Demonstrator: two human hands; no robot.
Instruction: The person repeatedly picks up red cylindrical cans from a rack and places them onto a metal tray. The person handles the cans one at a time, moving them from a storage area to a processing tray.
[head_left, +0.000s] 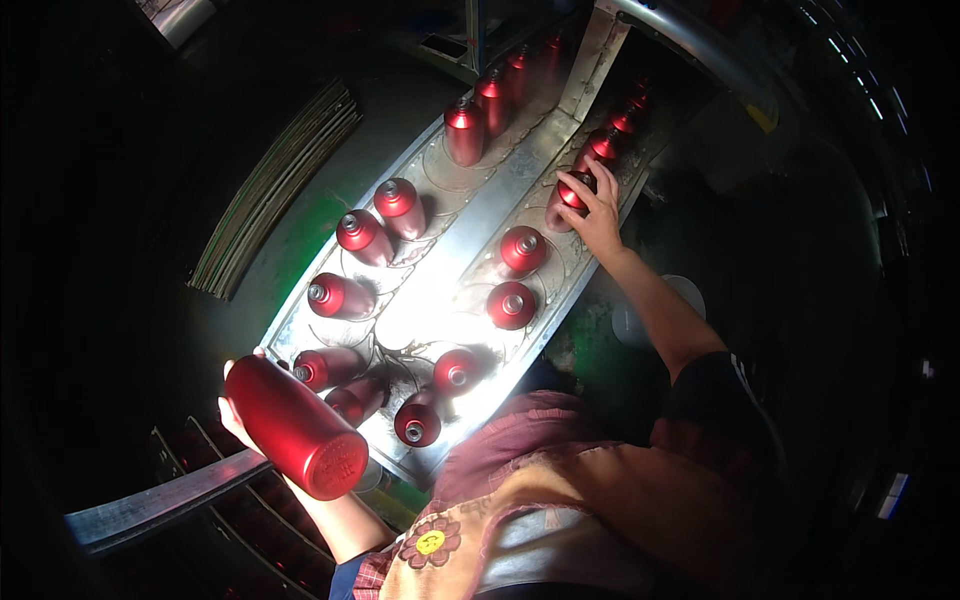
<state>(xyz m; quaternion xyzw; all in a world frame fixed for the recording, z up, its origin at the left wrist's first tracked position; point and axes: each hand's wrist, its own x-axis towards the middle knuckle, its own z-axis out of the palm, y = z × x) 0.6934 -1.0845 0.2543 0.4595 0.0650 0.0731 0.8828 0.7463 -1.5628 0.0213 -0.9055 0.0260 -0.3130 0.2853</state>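
My left hand [236, 415] holds a large red metallic bottle [295, 425] tilted, its round base facing me and its neck pointing away. The palm lies behind the bottle, so most of the fingers are hidden. Further off, on the right side of a metal conveyor bench [478, 222], my right hand [600, 215] has its fingers around the shoulder of another red bottle [573, 194], which stands upright. Two red bottles [524, 250] stand on the near side of that one. Several more [362, 236] line the left side, and a small cluster [417, 420] stands at the near end.
A bright glare covers the middle of the bench. A metal divider [590, 75] rises at the far end, with more bottles on both sides. A stack of thin boards [270, 190] lies to the left. A metal rail [165, 500] runs at lower left, and a pale bucket [640, 320] stands at right.
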